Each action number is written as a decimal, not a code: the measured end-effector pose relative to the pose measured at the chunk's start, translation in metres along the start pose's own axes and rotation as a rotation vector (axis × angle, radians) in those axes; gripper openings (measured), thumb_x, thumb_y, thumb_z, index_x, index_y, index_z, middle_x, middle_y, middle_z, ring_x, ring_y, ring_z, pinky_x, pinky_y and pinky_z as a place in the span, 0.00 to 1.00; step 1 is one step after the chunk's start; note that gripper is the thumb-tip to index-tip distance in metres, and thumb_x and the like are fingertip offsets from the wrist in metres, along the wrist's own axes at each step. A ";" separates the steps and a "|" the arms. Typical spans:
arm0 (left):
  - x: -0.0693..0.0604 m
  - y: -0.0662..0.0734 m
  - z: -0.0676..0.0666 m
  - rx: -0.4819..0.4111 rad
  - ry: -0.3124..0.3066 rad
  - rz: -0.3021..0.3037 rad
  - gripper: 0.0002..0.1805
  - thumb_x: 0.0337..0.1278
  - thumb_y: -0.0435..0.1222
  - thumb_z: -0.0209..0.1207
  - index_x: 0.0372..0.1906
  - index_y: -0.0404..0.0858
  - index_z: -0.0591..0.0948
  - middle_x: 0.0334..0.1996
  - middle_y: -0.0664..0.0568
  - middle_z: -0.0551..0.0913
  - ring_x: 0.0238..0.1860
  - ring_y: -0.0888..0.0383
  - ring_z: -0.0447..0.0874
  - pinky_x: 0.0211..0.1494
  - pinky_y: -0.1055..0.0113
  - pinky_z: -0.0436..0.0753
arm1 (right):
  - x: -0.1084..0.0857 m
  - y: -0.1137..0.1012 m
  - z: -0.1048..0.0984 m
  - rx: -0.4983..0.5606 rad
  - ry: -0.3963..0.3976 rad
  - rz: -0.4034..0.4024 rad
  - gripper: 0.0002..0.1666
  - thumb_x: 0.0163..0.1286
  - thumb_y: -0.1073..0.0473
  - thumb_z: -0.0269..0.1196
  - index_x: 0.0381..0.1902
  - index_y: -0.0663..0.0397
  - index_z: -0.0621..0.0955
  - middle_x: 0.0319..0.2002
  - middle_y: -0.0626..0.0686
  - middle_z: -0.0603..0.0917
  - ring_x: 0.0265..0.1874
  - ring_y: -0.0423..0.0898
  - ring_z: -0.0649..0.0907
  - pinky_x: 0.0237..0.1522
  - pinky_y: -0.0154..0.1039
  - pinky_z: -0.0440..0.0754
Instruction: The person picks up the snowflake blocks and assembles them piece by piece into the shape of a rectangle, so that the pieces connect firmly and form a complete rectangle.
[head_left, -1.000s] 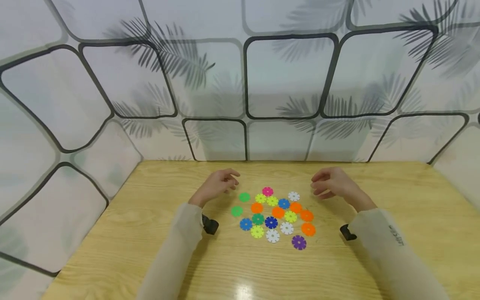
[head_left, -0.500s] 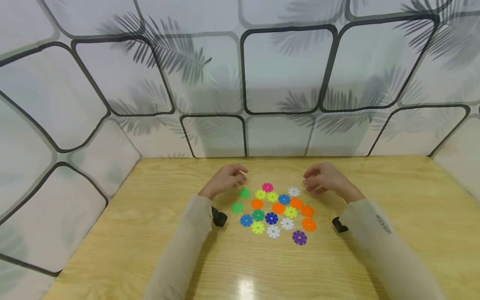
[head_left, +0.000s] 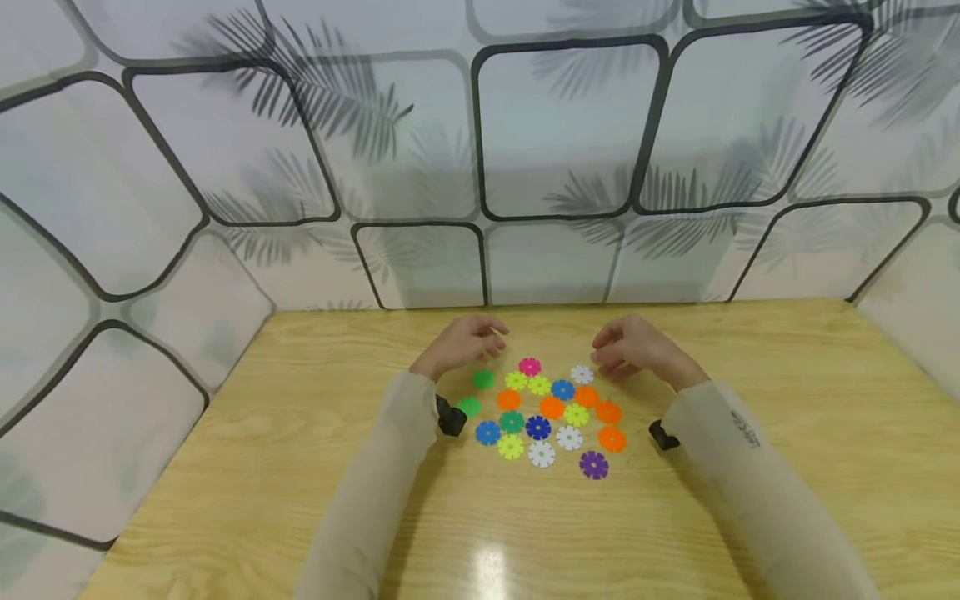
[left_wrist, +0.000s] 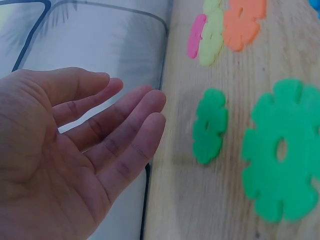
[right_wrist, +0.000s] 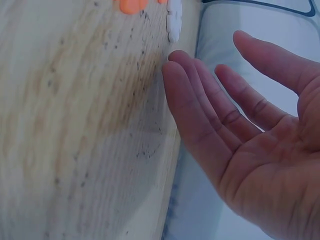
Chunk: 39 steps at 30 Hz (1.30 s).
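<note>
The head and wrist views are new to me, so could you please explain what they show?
There is no robot here, just a person's left hand and right hand. The wide picture comes from a head-worn camera looking forward and down; the two close ones come from wrist cameras, each showing its own hand. On the wooden table lie flat, notched discs in orange, green, white and other colours. Neither hand holds anything: both are near the discs, fingers loosely curved.
</note>
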<state>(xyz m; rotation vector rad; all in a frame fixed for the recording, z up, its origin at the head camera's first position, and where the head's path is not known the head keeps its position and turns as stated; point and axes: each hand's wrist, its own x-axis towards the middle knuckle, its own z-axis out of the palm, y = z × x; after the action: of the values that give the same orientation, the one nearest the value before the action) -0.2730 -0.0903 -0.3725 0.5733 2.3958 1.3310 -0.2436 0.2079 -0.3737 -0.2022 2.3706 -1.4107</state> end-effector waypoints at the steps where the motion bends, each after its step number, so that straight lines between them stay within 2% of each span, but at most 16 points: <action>1: 0.002 0.000 0.001 -0.002 -0.006 0.000 0.17 0.71 0.27 0.53 0.60 0.25 0.78 0.47 0.35 0.84 0.46 0.43 0.84 0.49 0.59 0.84 | 0.000 0.000 0.000 -0.002 -0.002 0.003 0.18 0.71 0.68 0.62 0.52 0.79 0.74 0.42 0.62 0.83 0.33 0.50 0.86 0.41 0.47 0.87; 8: 0.010 -0.002 0.006 -0.006 -0.032 -0.022 0.16 0.71 0.27 0.52 0.59 0.26 0.78 0.47 0.36 0.84 0.44 0.45 0.84 0.45 0.62 0.83 | 0.002 0.000 0.002 -0.033 -0.007 0.021 0.17 0.70 0.66 0.64 0.50 0.76 0.76 0.40 0.62 0.85 0.32 0.50 0.86 0.39 0.46 0.87; 12: 0.015 -0.002 0.008 0.001 -0.031 -0.029 0.16 0.73 0.28 0.52 0.59 0.27 0.78 0.47 0.37 0.85 0.44 0.46 0.85 0.45 0.62 0.83 | 0.005 0.000 0.002 -0.039 -0.010 0.027 0.18 0.70 0.65 0.64 0.51 0.75 0.76 0.40 0.62 0.85 0.31 0.50 0.86 0.38 0.45 0.87; 19: 0.025 -0.004 0.014 -0.019 -0.040 -0.036 0.14 0.71 0.29 0.55 0.56 0.26 0.79 0.44 0.39 0.85 0.41 0.49 0.85 0.44 0.63 0.84 | 0.007 0.001 0.001 -0.046 -0.011 0.046 0.17 0.71 0.66 0.64 0.51 0.75 0.76 0.40 0.62 0.85 0.30 0.49 0.86 0.38 0.45 0.87; 24: 0.027 -0.003 0.017 -0.046 -0.058 -0.068 0.14 0.72 0.29 0.55 0.56 0.27 0.79 0.44 0.39 0.84 0.40 0.50 0.83 0.47 0.62 0.84 | 0.009 0.000 0.003 -0.045 -0.013 0.043 0.18 0.70 0.66 0.64 0.51 0.75 0.76 0.39 0.61 0.85 0.30 0.49 0.86 0.37 0.45 0.87; 28: 0.028 0.000 0.020 -0.045 -0.080 -0.066 0.14 0.72 0.26 0.54 0.57 0.25 0.78 0.45 0.37 0.84 0.41 0.49 0.85 0.48 0.62 0.85 | 0.012 0.001 0.006 -0.040 -0.015 0.039 0.18 0.68 0.67 0.65 0.50 0.75 0.76 0.36 0.60 0.85 0.29 0.47 0.85 0.36 0.43 0.87; 39: 0.035 0.004 0.022 0.019 -0.146 -0.055 0.16 0.69 0.22 0.54 0.58 0.23 0.78 0.44 0.36 0.84 0.42 0.49 0.85 0.47 0.63 0.85 | 0.015 0.002 0.007 -0.071 -0.048 0.055 0.17 0.64 0.70 0.65 0.49 0.76 0.77 0.32 0.57 0.84 0.25 0.45 0.83 0.34 0.41 0.87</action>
<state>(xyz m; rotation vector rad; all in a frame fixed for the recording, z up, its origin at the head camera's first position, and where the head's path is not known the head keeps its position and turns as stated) -0.2920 -0.0545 -0.3834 0.5843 2.2911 1.2020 -0.2550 0.1982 -0.3817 -0.1857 2.3701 -1.2837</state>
